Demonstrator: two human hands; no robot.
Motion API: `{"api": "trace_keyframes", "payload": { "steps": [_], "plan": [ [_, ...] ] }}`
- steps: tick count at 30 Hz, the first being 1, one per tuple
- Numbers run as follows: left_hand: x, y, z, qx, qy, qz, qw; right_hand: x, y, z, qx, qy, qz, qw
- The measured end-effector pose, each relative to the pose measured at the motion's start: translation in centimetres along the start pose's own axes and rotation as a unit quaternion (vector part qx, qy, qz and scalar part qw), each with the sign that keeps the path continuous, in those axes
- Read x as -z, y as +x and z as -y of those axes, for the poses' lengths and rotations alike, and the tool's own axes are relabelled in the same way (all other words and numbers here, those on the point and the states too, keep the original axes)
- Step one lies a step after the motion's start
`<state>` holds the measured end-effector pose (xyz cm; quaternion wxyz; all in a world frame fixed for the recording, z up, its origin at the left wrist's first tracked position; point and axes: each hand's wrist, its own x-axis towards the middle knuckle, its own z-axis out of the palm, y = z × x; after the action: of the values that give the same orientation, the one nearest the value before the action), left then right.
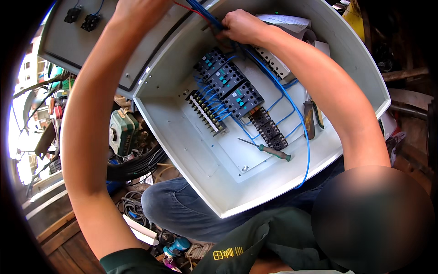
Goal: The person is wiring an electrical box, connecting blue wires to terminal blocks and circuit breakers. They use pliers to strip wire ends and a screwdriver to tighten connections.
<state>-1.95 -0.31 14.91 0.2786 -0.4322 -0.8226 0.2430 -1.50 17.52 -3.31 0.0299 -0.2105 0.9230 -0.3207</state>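
Note:
A bundle of blue wires with a red wire rises over the far wall of a grey metal enclosure. My right hand is closed around the bundle just inside that wall. My left hand reaches to the top edge of the head view, its fingers cut off from sight. Below sit several black contactors, a terminal strip and black relay sockets, joined by blue wires. One long blue wire loops over the near rim.
A green-handled screwdriver lies inside the enclosure, with dark-handled pliers at its right. White wire duct and papers are at the back. The hinged door hangs open far left. Black cable and tools clutter the left floor.

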Motion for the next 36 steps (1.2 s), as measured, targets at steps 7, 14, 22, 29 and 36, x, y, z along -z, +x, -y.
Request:
{"api": "trace_keyframes", "payload": {
  "steps": [7,14,22,29,36],
  "plan": [
    [-5.4,-0.9,-8.8,-0.032,-0.215,0.157,0.963,-1.7,1.3,-0.9,0.022,0.100,-0.040,0.994],
    [-6.4,-0.2,-10.5,-0.024,-0.118,0.201,0.972,-0.7,-0.5,-1.0,-0.009,0.107,-0.026,0.994],
    [-6.7,0.0,-9.9,-0.055,-0.101,0.252,0.961,-3.8,-2.4,-0.9,-0.034,-0.053,-0.013,0.998],
    [-7.0,-1.4,-9.6,-0.045,-0.111,0.213,0.970,0.4,-1.2,-0.3,-0.073,-0.015,0.073,0.995],
    [-7.7,-2.3,-9.3,-0.039,-0.164,0.164,0.972,0.7,0.2,-0.4,0.088,-0.231,0.006,0.969]
  ]
}}
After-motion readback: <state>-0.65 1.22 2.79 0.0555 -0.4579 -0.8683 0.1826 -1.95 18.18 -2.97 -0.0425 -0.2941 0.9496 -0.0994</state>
